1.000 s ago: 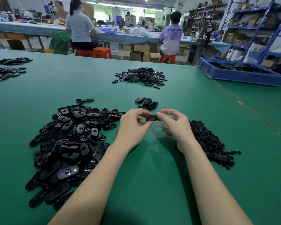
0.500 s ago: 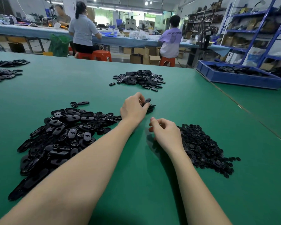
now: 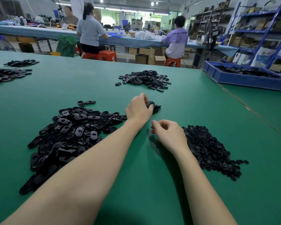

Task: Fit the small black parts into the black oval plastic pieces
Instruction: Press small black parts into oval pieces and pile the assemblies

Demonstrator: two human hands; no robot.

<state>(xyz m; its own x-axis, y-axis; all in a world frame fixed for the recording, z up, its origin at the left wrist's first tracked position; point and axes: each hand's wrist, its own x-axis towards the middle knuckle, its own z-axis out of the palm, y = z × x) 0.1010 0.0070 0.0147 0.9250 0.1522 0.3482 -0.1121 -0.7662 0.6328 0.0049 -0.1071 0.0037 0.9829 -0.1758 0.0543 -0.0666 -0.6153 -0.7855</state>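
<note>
We sit with the stock split to either side of us on the green worktop, which seems a layout made for two-handed work: the big heap of oval pieces lies under our left forearm, and the heap of small parts lies just beside our right wrist, so each hand can feed from its own pile without crossing over. Our left hand reaches forward to the little stack ahead of us, its fingers curled down over an oval piece at the top of it; we judge this to be a fitted piece being set among the done ones, kept apart from both raw heaps so nothing gets mixed. Whether the fingers actually grip that piece or only rest on it we cannot tell for certain, though they look wrapped on it. Our right hand hovers low near the edge of the small parts, fingers loosely curled and thumb near the forefinger; nothing shows between them, so we take it as holding nothing, poised for the next pick. A further pile sits well beyond, out of easy reach, and a blue tray stands at the far right.
</note>
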